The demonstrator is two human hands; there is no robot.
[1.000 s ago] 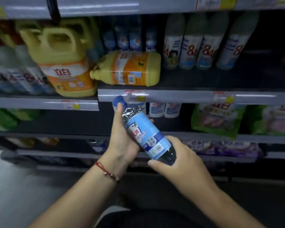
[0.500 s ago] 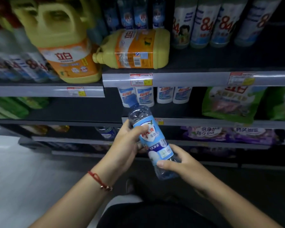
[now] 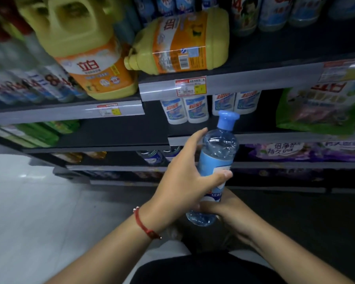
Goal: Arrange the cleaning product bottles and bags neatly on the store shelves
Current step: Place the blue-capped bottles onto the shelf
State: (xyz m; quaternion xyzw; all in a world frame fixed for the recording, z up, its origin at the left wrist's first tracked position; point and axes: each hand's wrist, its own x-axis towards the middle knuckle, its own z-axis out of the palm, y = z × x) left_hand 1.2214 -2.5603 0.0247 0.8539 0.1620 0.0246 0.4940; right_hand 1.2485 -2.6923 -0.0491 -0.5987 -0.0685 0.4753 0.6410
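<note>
A clear blue bottle (image 3: 217,148) with a blue cap and light blue label stands nearly upright in front of the shelves. My left hand (image 3: 184,181) wraps around its middle, thumb across the label. Lower down, my right hand (image 3: 225,210) grips the bottle near its base. Similar blue bottles (image 3: 158,156) stand on a low shelf just behind. A yellow jug (image 3: 180,42) lies on its side on an upper shelf, next to an upright yellow jug (image 3: 84,52).
White bottles (image 3: 184,109) stand on the middle shelf (image 3: 275,138), with a green bag (image 3: 318,109) at the right. Purple bags (image 3: 295,150) lie one shelf lower. Green packs (image 3: 39,132) sit at the left. Pale floor (image 3: 29,201) spreads left of me.
The bottle has swung from tilted left to nearly upright and moved lower right. My left hand has shifted from the neck to the middle. The view has dropped toward the lower shelves.
</note>
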